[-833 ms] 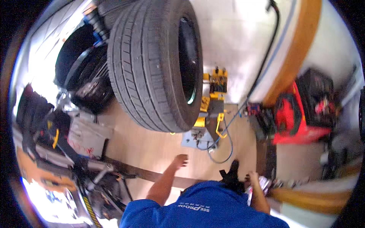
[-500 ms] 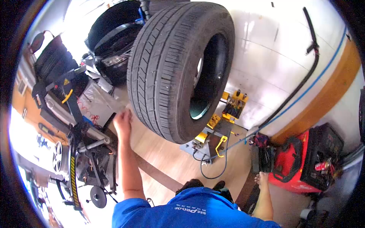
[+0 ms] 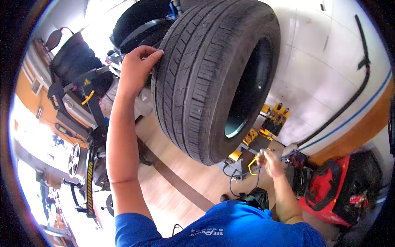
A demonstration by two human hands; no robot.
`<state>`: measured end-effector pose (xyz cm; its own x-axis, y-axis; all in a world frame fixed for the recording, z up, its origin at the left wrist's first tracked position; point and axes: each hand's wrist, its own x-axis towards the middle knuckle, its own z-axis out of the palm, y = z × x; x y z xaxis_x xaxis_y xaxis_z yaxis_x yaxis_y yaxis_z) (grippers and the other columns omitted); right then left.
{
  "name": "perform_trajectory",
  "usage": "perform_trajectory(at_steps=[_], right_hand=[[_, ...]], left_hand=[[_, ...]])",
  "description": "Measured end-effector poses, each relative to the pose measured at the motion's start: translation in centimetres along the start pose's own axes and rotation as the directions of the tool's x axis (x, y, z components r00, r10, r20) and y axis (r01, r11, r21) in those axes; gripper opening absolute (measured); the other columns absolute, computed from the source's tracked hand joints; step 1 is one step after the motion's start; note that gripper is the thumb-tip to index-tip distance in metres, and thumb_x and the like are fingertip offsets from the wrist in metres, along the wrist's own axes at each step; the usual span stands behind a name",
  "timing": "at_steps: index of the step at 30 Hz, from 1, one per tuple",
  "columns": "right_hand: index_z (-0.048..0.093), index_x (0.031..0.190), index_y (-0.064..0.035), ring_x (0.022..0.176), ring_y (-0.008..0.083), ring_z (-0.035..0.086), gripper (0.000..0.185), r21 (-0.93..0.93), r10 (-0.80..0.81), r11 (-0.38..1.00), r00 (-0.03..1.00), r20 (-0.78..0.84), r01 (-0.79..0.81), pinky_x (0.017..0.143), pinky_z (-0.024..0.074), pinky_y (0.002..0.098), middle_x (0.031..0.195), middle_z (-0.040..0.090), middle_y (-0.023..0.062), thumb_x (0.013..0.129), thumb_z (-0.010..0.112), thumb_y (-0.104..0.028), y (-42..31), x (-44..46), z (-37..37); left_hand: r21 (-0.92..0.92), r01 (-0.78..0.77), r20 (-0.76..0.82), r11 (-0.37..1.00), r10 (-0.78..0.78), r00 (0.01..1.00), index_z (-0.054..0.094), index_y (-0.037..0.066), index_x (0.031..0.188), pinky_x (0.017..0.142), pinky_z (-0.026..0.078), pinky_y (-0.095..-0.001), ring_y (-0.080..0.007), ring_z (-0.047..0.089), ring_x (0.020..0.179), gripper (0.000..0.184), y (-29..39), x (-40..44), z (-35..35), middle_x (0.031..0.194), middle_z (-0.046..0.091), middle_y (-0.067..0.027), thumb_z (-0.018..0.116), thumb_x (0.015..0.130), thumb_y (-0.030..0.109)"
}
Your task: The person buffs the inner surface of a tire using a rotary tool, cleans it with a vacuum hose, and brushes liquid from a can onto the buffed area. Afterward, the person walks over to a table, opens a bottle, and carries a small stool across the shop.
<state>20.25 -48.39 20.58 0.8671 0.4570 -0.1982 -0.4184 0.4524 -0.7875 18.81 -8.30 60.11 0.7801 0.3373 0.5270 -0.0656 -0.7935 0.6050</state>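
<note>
A large black tire (image 3: 185, 90) stands upright in front of me, its grooved tread toward my left and its hollow centre toward my right. At the tread's far left edge, my left hand (image 3: 140, 68) has its thumb and fingers closed on the tire; part of the fingers is hidden. Lower right, my right hand (image 3: 271, 164) is raised and apart from the tire. Its fingers are loosely curled and slightly blurred, with nothing visible in them. Behind that hand is a yellow hooked handle (image 3: 252, 165) on a low stand.
A yellow tool holder (image 3: 276, 119) sits behind the tire. To the right lie a red and black case (image 3: 329, 189), a black hose (image 3: 349, 101) and a blue hose (image 3: 349, 121). A black machine arm (image 3: 94, 99) and more tires (image 3: 72, 55) stand at the left.
My left hand has risen from below the tire's left side to its tread edge. My right hand has come up and inward from beside the red case. The view has shifted, moving the tire rightward.
</note>
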Motion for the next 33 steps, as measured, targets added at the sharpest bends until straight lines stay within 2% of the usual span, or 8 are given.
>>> perform_trajectory(at_steps=[1, 3, 6, 11, 14, 19, 28, 33], right_hand=[[0.057, 0.113, -0.0012, 0.087, 0.0215, 0.064, 0.027, 0.077, -0.03, 0.997, 0.997, 0.067, 0.025, 0.073, 0.0541, 0.0349, 0.098, 0.064, 0.0108, 0.097, 0.052, -0.023, -2.0, 2.6, 2.9], [0.054, 0.12, 0.0005, 0.093, 0.0266, 0.065, 0.033, 0.211, -0.159, 0.974, 0.905, 0.395, 0.079, 0.083, 0.053, 0.0438, 0.104, 0.065, 0.014, 0.096, 0.054, -0.022, -6.2, 7.2, 8.6], [0.051, 0.125, 0.003, 0.109, 0.0383, 0.059, 0.035, 0.388, -0.173, 0.911, 0.721, 0.671, -0.142, 0.093, 0.0474, 0.0512, 0.119, 0.059, 0.0212, 0.097, 0.049, -0.017, -10.2, 13.2, 16.4], [0.048, 0.129, -0.0001, 0.117, 0.0341, 0.054, 0.038, 0.212, 0.092, 0.944, 0.817, 0.57, -0.254, 0.098, 0.0426, 0.0525, 0.127, 0.055, 0.0188, 0.095, 0.049, -0.018, -16.1, 15.0, 27.4], [0.049, 0.127, -0.0005, 0.115, 0.0338, 0.054, 0.037, 0.09, 0.0, 0.994, 0.811, 0.585, -0.065, 0.097, 0.0431, 0.0518, 0.124, 0.056, 0.0185, 0.095, 0.049, -0.018, -15.2, 20.3, 32.3], [0.051, 0.125, -0.0011, 0.111, 0.0333, 0.056, 0.035, -0.088, -0.088, 0.981, 0.8, 0.594, 0.173, 0.094, 0.0439, 0.0506, 0.119, 0.057, 0.018, 0.095, 0.049, -0.019, -11.8, 22.8, 33.6], [0.054, 0.12, -0.0023, 0.104, 0.0325, 0.058, 0.031, -0.273, -0.193, 0.863, 0.777, 0.599, 0.425, 0.089, 0.0454, 0.0484, 0.111, 0.059, 0.017, 0.095, 0.049, -0.02, -7.9, 22.3, 32.4], [0.056, 0.118, -0.003, 0.1, 0.032, 0.059, 0.03, -0.346, -0.245, 0.772, 0.753, 0.61, 0.532, 0.087, 0.0462, 0.0471, 0.107, 0.06, 0.0165, 0.095, 0.048, -0.021, -5.9, 22.0, 32.5]], left_hand=[[0.012, 0.021, -0.001, 1.0, -0.021, 1.0, 0.067, -0.001, 0.093, 0.062, 0.044, -0.0242, -0.0103, 0.056, 0.066, 0.029, 0.2, 0.1, 0.1, 0.078, 0.063, -0.0029, 0.066, 0.085, 0.026], [-0.024, 0.068, -0.047, 0.997, -0.069, 0.997, 0.068, -0.001, 0.093, 0.062, 0.043, -0.0241, -0.0095, 0.054, 0.066, 0.028, 0.2, 0.1, 0.6, 0.076, 0.063, -0.0027, 0.068, 0.084, 0.025], [-0.09, 0.116, -0.145, 0.989, -0.128, 0.981, 0.068, -0.001, 0.093, 0.063, 0.042, -0.0232, -0.0078, 0.053, 0.068, 0.027, 0.4, 0.0, 1.5, 0.077, 0.063, -0.0012, 0.07, 0.082, 0.023], [-0.181, 0.243, -0.174, 0.953, -0.274, 0.946, 0.067, 0.0, 0.098, 0.073, 0.045, -0.0251, -0.0094, 0.057, 0.077, 0.023, 0.5, -0.9, 1.9, 0.084, 0.064, -0.0018, 0.068, 0.086, 0.021], [-0.059, 0.297, -0.195, 0.953, -0.303, 0.933, 0.064, -0.001, 0.102, 0.081, 0.047, -0.0274, -0.0125, 0.06, 0.087, 0.024, 2.0, -1.6, 2.4, 0.094, 0.066, -0.0048, 0.064, 0.089, 0.019], [-0.085, 0.326, -0.344, 0.942, -0.334, 0.877, 0.065, -0.001, 0.102, 0.081, 0.046, -0.0257, -0.0109, 0.06, 0.085, 0.018, 3.3, -1.9, 3.6, 0.092, 0.067, -0.0059, 0.062, 0.09, 0.012], [-0.069, 0.202, -0.37, 0.977, -0.213, 0.904, 0.069, -0.001, 0.096, 0.073, 0.047, -0.0251, -0.0104, 0.061, 0.077, 0.017, 1.3, -2.2, 3.5, 0.084, 0.069, -0.0069, 0.066, 0.085, 0.012], [0.155, 0.269, -0.384, 0.951, -0.193, 0.903, 0.068, 0.001, 0.097, 0.077, 0.046, -0.0279, -0.0135, 0.06, 0.081, 0.021, 2.5, -2.3, 3.4, 0.087, 0.067, -0.007, 0.064, 0.088, 0.019]])
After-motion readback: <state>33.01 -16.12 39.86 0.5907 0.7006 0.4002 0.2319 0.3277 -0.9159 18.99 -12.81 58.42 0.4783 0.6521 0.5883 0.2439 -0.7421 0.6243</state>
